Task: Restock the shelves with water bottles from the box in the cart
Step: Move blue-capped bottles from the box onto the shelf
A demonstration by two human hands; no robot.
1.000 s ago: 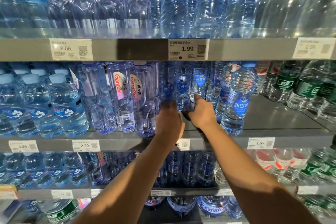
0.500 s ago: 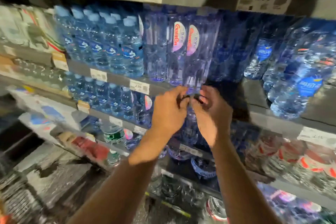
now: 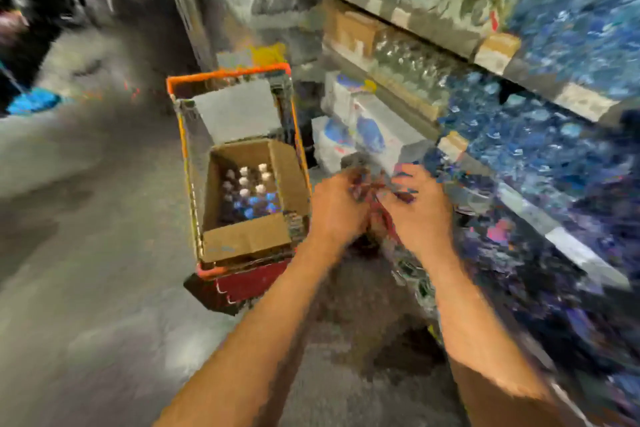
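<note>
1. Showing one cart [image 3: 228, 78] with an orange rim, standing on the grey floor [image 3: 86, 253] beside the shelves [image 3: 498, 62].
2. Holding one brown cardboard box [image 3: 242, 239], flaps open, rectangular, matte.
3. Sitting upright inside the box: water bottles [image 3: 247, 192], roughly nine pale round caps countable, blue labels blurring below.
4. Hovering just right of the box: two bare hands, left hand [image 3: 337, 208] and right hand [image 3: 419, 208], touching each other.
5. Curling fingers [image 3: 403, 178] around something small and reddish between the hands; blurring too much to tell what, or whether clamping on it.
6. Lining the shelves at right: many clear and blue bottles, glossy, smeared past counting.
7. Lying at far left: one blue mop head [image 3: 33, 104].
</note>
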